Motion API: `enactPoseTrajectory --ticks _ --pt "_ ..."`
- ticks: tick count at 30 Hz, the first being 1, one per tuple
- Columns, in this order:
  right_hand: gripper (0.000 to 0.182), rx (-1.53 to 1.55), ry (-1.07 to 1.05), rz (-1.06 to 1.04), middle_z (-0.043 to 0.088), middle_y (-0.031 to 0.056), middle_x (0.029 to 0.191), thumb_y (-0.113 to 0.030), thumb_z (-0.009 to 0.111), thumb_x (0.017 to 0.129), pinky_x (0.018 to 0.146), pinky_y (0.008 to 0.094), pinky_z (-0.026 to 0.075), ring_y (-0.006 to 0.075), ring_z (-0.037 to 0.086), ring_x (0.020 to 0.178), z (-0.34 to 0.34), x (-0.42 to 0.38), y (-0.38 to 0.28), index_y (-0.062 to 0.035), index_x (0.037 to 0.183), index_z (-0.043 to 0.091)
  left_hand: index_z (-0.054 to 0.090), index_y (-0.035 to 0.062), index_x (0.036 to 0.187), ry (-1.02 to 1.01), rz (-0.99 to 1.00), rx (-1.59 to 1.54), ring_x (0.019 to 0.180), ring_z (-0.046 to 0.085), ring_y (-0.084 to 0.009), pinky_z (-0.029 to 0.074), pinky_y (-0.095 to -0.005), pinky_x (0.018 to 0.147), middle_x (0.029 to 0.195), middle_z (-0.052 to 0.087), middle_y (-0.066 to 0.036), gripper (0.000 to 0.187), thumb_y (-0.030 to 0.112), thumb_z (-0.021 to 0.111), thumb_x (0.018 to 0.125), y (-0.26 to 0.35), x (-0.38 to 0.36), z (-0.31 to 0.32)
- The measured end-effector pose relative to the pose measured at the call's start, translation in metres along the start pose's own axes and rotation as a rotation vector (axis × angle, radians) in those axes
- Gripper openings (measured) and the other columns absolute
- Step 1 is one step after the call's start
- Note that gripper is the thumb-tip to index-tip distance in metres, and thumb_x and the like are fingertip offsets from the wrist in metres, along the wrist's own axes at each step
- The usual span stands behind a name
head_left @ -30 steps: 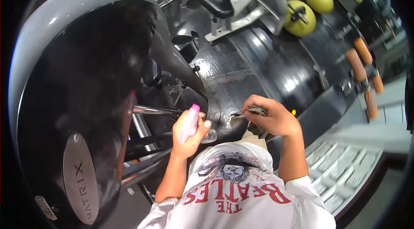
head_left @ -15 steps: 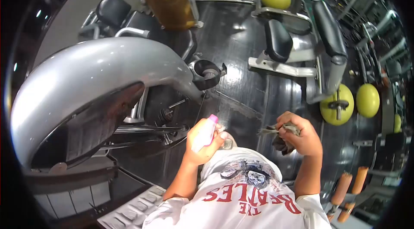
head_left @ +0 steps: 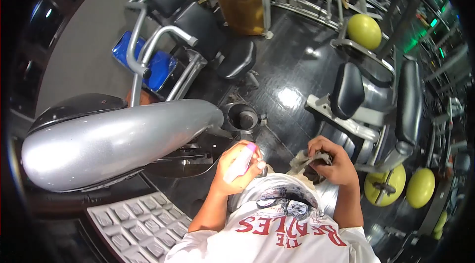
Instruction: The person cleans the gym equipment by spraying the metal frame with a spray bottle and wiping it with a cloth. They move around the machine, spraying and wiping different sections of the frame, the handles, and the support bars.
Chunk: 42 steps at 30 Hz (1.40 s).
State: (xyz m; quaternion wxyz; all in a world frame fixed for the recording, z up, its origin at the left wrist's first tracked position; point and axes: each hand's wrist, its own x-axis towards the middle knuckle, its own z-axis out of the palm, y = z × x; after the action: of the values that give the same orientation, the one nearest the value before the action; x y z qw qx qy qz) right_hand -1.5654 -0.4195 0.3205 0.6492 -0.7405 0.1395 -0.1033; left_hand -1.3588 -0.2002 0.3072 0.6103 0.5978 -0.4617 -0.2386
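Observation:
My left hand is wrapped round a small white bottle with a pink cap, held in front of my white printed shirt. To the right, my right hand grips a crumpled greyish cloth, part of which hangs from the fingers. The two hands are apart, both just beyond the shirt's hem. Left of my left hand stands a large rounded silver machine cover, with a dark round cup holder near its right end.
A seat machine with grey bars and a blue object stand at the upper left. A padded bench is at the right, with yellow balls around. A grey ridged panel lies lower left.
The view has turned, so the silver cover sits lower and the blue object has come into view. The cloth now extends to the left of my right hand. Both hands keep their hold.

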Motion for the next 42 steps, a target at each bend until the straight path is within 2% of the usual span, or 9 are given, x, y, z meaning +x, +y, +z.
enactPoseTrajectory --ticks 6,11,18,19,22,23,26,32,42 --pt "0.02 0.241 -0.07 0.195 0.066 0.0059 0.114 0.006 0.069 0.084 0.085 0.0295 0.05 0.0135 0.064 0.096 -0.065 0.083 0.009 -0.0026 0.101 0.063 0.056 -0.0037 0.096 0.231 -0.002 0.077 0.07 0.065 -0.0163 0.057 -0.0299 0.06 0.092 0.06 -0.015 0.016 -0.003 0.071 0.089 -0.003 0.038 0.035" --pt "0.024 0.083 -0.219 0.046 0.069 0.0047 0.103 -0.002 0.068 0.091 0.082 0.0273 0.051 0.0118 0.066 0.089 -0.14 0.144 0.006 -0.0009 0.116 0.067 0.057 -0.0021 0.093 0.56 -0.076 -0.06 0.071 0.063 -0.0141 0.052 -0.0268 0.057 0.088 0.061 -0.011 0.015 -0.004 0.072 0.088 -0.011 0.077 0.087" --pt "0.017 0.122 -0.349 0.084 0.07 0.0045 0.102 -0.002 0.068 0.091 0.077 0.0266 0.052 0.0119 0.067 0.086 -0.216 0.216 0.015 -0.0008 0.108 0.067 0.056 -0.0023 0.092 0.729 -0.087 -0.008 0.063 0.064 -0.0143 0.052 -0.0265 0.056 0.086 0.061 -0.011 0.014 -0.003 0.07 0.089 -0.016 0.136 0.131" --pt "0.016 0.143 -0.38 0.133 0.068 0.0066 0.11 -0.002 0.07 0.09 0.086 0.0297 0.051 0.0145 0.066 0.096 -0.221 0.228 0.017 -0.0011 0.105 0.067 0.055 -0.0022 0.091 0.741 -0.1 0.027 0.063 0.064 -0.0154 0.052 -0.0276 0.056 0.084 0.061 -0.012 0.015 -0.002 0.069 0.09 -0.016 0.143 0.134" --pt "0.018 -0.005 -0.431 -0.157 0.065 0.0088 0.12 -0.002 0.071 0.087 0.097 0.0337 0.046 0.018 0.062 0.111 -0.225 0.266 0.029 -0.0018 0.105 0.068 0.057 -0.003 0.093 0.806 -0.146 -0.005 0.064 0.064 -0.0142 0.052 -0.0266 0.056 0.086 0.061 -0.011 0.013 -0.002 0.07 0.09 -0.022 0.162 0.139" --pt "0.019 -0.046 -0.439 -0.15 0.063 0.0093 0.124 -0.002 0.072 0.085 0.104 0.0362 0.041 0.0209 0.057 0.12 -0.225 0.278 0.028 -0.0023 0.104 0.068 0.06 -0.0034 0.094 0.826 -0.156 -0.028 0.064 0.064 -0.0131 0.052 -0.0257 0.056 0.087 0.062 -0.01 0.012 -0.003 0.071 0.09 -0.025 0.168 0.135" --pt "0.018 -0.058 -0.449 -0.179 0.064 0.0079 0.118 -0.003 0.072 0.087 0.098 0.0328 0.044 0.0189 0.059 0.109 -0.224 0.315 0.037 -0.003 0.105 0.068 0.055 -0.0017 0.09 0.896 -0.181 0.004 0.063 0.065 -0.0167 0.052 -0.0299 0.057 0.085 0.061 -0.013 0.015 0.0 0.07 0.09 -0.036 0.193 0.121" --pt "0.016 0.0 -0.458 0.168 0.067 0.0024 0.098 -0.006 0.071 0.091 0.08 0.0275 0.049 0.0102 0.06 0.087 -0.231 0.39 0.026 -0.0016 0.106 0.067 0.056 -0.0031 0.093 0.854 -0.171 0.053 0.065 0.066 -0.0168 0.054 -0.0286 0.059 0.094 0.061 -0.015 0.014 -0.003 0.07 0.09 -0.067 0.254 0.061" --pt "0.018 0.039 -0.328 0.017 0.067 0.0017 0.097 -0.012 0.075 0.089 0.08 0.0273 0.049 0.0098 0.061 0.088 -0.209 0.51 0.022 -0.0022 0.1 0.064 0.06 -0.002 0.094 0.822 -0.193 0.142 0.064 0.064 -0.0124 0.052 -0.0257 0.057 0.091 0.059 -0.009 0.016 -0.001 0.074 0.087 -0.1 0.333 -0.025"
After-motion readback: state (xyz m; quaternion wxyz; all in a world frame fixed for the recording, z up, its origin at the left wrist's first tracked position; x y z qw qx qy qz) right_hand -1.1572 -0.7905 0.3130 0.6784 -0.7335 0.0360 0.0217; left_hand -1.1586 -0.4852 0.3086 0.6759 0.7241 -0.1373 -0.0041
